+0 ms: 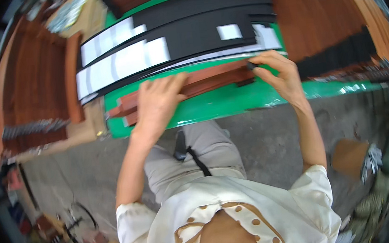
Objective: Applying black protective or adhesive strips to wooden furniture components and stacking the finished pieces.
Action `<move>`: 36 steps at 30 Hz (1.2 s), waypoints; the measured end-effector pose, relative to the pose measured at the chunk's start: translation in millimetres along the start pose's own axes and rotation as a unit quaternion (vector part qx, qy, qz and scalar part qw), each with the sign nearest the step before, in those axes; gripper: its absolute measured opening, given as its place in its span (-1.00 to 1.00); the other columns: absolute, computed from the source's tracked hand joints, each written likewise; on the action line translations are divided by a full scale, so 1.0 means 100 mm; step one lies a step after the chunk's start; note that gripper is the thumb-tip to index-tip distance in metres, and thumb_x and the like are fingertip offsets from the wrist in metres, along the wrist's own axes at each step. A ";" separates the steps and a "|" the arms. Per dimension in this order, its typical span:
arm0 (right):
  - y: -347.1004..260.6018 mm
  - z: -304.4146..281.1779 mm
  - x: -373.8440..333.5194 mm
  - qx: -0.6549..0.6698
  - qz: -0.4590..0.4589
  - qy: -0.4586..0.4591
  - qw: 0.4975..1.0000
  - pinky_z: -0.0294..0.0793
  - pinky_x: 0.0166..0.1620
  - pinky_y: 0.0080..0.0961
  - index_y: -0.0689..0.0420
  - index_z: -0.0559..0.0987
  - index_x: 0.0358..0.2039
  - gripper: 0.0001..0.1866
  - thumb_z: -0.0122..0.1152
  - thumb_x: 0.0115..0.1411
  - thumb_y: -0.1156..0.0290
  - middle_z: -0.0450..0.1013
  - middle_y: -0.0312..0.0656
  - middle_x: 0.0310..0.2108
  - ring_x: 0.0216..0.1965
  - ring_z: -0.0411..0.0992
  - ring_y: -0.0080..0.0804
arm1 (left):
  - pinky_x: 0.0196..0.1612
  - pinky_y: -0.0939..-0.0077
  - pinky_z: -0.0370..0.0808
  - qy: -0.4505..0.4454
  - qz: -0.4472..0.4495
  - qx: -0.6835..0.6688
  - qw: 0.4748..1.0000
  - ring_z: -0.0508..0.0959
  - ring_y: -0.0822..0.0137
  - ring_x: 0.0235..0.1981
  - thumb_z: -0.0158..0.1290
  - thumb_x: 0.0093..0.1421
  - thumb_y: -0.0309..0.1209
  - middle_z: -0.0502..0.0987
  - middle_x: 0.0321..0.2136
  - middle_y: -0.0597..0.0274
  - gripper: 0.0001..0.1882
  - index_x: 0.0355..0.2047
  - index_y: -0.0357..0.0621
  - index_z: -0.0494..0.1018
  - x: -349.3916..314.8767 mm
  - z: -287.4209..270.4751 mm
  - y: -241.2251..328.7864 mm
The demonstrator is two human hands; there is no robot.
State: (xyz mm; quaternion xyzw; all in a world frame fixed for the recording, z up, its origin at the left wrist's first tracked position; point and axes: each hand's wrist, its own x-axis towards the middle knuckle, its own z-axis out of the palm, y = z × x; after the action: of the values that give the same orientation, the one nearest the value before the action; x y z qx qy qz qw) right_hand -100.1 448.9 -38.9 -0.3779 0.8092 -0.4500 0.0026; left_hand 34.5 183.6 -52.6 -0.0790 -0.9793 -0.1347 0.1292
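Left hand (159, 99): fingers curled over the left part of the long reddish-brown wood-toned strips (218, 78), thumb on the near side, loosely closed on them. Right hand (281, 71): thumb and fingers pinched nearly together on a small dark piece (251, 65), exact shape blurred, at the strips' right end. Strips: laid left to right, slightly askew, along the near part of the green-covered bench (194, 116). Far side, close by: flat black panels with white patches (198, 30). Left: stacked dark brown boards (38, 72). Right: a second stack of brown boards (320, 6). Risks, as judged: the small dark piece could slip from the pinch and drop over the near edge, its hold being small and fingertip-only; the strips could slide apart or swivel, the cover looking glossy and only the left hand bearing down on their length; a sideways push at the right end could drive them into the black panels and scuff faces; fit at that end could sit crooked, the strip ends appearing uneven.
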 end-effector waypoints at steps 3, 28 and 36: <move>-0.19 0.19 0.07 0.008 -0.043 -0.006 0.999 0.43 -0.28 -0.57 0.23 0.59 -0.30 -0.81 0.24 0.01 0.58 0.47 -0.20 -0.31 -0.32 0.45 -0.43 | -0.05 0.32 0.27 0.100 0.022 -0.005 0.995 0.42 0.18 -0.10 0.24 -0.12 -0.42 0.43 -0.12 0.13 -0.37 0.02 -0.13 0.33 -0.10 -0.09 0.00; -1.25 2.18 0.68 0.035 -0.127 -0.092 0.987 0.42 -0.35 -0.48 0.07 0.61 -0.31 -0.75 0.31 -0.09 0.48 0.41 -0.28 -0.43 -0.40 0.40 -0.38 | -0.28 0.56 0.40 0.264 -0.277 -0.353 0.854 0.44 0.43 -0.39 0.14 0.04 -0.56 0.48 -0.30 0.21 -0.77 -0.25 -0.29 0.46 -1.09 -0.17 -0.80; -1.29 2.18 0.68 0.034 -0.115 -0.114 0.986 0.42 -0.39 -0.51 0.06 0.61 -0.28 -0.72 0.32 -0.10 0.50 0.42 -0.28 -0.43 -0.41 0.41 -0.40 | -0.32 0.53 0.42 0.273 -0.243 -0.311 0.878 0.47 0.38 -0.44 0.13 0.04 -0.57 0.48 -0.30 0.17 -0.77 -0.25 -0.28 0.45 -1.11 -0.14 -0.84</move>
State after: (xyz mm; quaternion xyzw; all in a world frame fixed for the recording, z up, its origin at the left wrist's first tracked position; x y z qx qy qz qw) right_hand 5.1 208.7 -52.0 -0.5168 0.7393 -0.4282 0.0556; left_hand 127.6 86.3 -90.9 0.1647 -0.8016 -0.4753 0.3231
